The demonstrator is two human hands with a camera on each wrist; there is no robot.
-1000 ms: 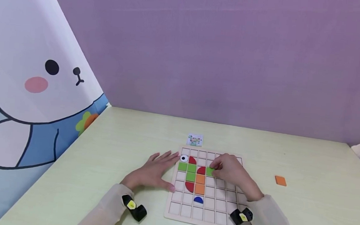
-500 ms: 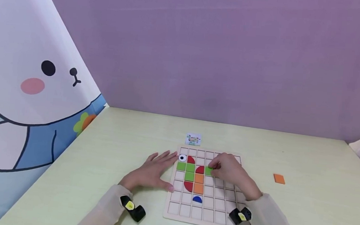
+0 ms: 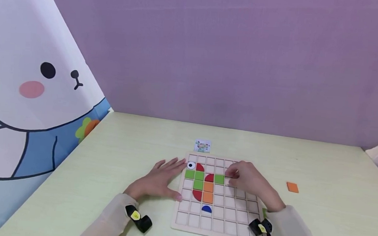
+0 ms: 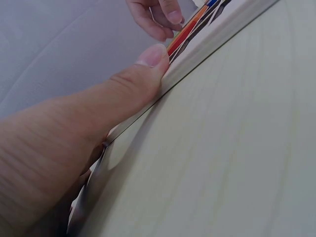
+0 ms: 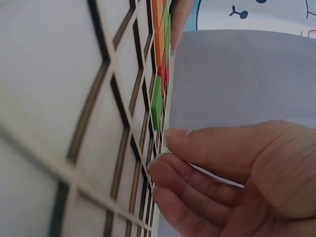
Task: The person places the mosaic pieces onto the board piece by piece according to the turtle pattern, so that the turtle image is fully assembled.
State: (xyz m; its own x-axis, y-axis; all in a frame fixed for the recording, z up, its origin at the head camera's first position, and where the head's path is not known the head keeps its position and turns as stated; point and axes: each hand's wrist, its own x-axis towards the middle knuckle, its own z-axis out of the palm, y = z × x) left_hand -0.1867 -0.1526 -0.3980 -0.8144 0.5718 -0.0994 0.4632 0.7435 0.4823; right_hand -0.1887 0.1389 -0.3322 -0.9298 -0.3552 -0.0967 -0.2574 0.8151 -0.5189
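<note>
Just beside right fingers [image 5: 180,185]: square green tile [image 3: 219,179], pale gridded board [image 3: 206,222].

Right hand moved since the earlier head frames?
Yes, rightward. Against the grid board in the head view, the right hand was touching the green tile; now it is just right of that tile.
</note>
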